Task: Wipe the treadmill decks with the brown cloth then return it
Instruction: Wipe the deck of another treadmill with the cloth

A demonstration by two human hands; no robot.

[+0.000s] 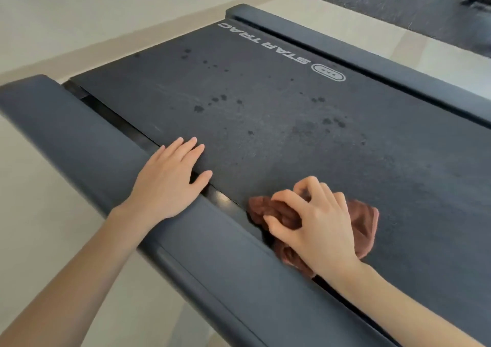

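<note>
Right hand grips brown cloth, hiding its middle; deck cropped.

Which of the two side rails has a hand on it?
The near rail, left of the belt: the left hand lies flat across its edge. The far rail is untouched.

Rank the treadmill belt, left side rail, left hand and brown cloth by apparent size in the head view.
1. treadmill belt
2. left side rail
3. left hand and brown cloth look alike; the right hand covers part of the cloth.
</note>
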